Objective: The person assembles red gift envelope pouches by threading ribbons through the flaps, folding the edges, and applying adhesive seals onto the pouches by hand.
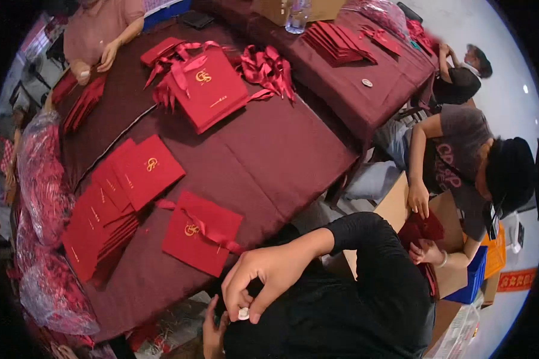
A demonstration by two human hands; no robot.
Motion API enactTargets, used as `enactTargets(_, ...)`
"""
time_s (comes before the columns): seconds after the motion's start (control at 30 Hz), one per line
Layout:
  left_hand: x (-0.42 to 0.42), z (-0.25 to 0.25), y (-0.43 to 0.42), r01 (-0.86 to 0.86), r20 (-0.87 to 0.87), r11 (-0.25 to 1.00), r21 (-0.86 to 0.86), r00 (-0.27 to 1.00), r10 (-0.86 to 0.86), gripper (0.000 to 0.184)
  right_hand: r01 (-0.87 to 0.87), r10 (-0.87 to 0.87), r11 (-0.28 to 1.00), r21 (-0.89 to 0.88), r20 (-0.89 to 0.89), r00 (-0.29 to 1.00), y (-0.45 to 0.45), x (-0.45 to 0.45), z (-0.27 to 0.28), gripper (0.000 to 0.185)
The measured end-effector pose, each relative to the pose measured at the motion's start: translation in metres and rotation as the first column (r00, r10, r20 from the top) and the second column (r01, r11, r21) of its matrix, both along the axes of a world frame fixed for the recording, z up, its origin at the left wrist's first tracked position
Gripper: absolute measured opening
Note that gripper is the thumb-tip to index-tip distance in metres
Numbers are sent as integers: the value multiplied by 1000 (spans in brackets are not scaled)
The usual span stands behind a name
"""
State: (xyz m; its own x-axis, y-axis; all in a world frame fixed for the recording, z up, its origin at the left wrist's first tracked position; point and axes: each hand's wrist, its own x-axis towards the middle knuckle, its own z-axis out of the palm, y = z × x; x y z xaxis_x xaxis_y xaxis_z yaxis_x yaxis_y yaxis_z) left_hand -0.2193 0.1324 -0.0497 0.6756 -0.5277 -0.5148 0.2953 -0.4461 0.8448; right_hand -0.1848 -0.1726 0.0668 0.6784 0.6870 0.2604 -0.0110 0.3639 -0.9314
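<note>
Counter (281, 161) draped in plain dark-maroon cloth; a flat, square, red envelope-like piece (182, 242) with a gold emblem lies at its near edge, face up, just beyond the wearer's hands. Glossy red ribbon (202, 224) crosses that piece over the emblem, one end passing out of sight by the right hand (266, 275). Right hand: thumb and fingertips pinched on a small white piece (244, 313), held off the counter in front of the black-clothed body; a tip grip probably suits something this small, its exact nature unclear. Left hand (212, 332): just beside and below, partly hidden; whether it grips anything cannot be told. Farther left, a fanned stack of matching red pieces (105, 218) lies overlapped, presumably so single edges lift easily. Beyond, a neat pile of emblem-marked red pieces (212, 90) sits between loose ribbons, likely squared up to save room. Clear-plastic-wrapped red bundles (42, 179) line the left edge, wrapping probably keeping contents together. At right, a co-worker in a grey shirt (461, 128) holds dark-red material over an open brown cardboard box (388, 200).
</note>
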Motion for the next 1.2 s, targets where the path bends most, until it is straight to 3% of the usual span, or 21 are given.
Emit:
enactTargets(0.07,13,18,-3,82,4,997,-7,997,-82,45,248,-238,965,-89,110,965,-21,-1,6,24)
enactTargets(0.1,21,25,-9,114,6,993,-7,993,-114,45,408,-374,899,-158,204,904,-43,2,8,23)
enactTargets(0.13,28,32,-13,137,6,991,-9,991,-137,44,576,-556,805,-141,161,816,-61,0,12,22)
enactTargets(0.2,39,44,-17,173,13,985,-3,985,-173,44,843,-858,491,-219,44,512,-109,-3,10,19)
enactTargets(0.3,48,55,-28,131,71,991,1,989,-131,43,968,-977,64,-241,183,110,-196,8,-23,19)
enactTargets(0.4,53,58,-44,51,130,999,-16,990,-48,42,925,-890,-197,-324,454,-30,-246,19,-51,22)
enactTargets(0.53,58,60,-57,-14,159,999,-31,987,19,41,886,-817,-290,-361,576,-33,-286,37,-82,19)
enactTargets(0.6,59,63,-58,-28,161,999,-21,986,31,41,907,-846,-229,-353,533,-6,-299,50,-88,22)
enactTargets(0.63,59,63,-59,-31,162,999,-17,986,33,41,850,-673,-373,-372,740,28,-302,55,-84,23)
enactTargets(0.7,60,65,-60,-39,161,999,-10,986,40,40,857,-557,-414,-306,830,28,-307,73,-90,19)
enactTargets(0.77,63,67,-60,-44,163,999,1,986,43,40,860,-582,-430,-275,812,-31,-306,84,-99,13)
enactTargets(0.83,64,68,-61,-49,157,999,7,986,47,39,819,-532,-469,-331,846,37,-305,88,-103,10)
enactTargets(0.87,65,69,-61,-49,153,999,9,987,47,39,824,-493,-506,-254,869,-35,-302,91,-109,7)
enactTargets(0.97,65,68,-63,-50,143,999,18,989,47,38,817,-368,-557,-150,926,-81,-300,88,-124,5)
enactTargets(1.1,66,68,-66,-48,149,999,13,988,46,37,770,-274,-618,-158,962,-23,-301,88,-131,6)
enactTargets(1.2,67,71,-67,-66,165,998,1,984,65,36,782,-214,-620,-55,972,-101,-296,91,-131,5)
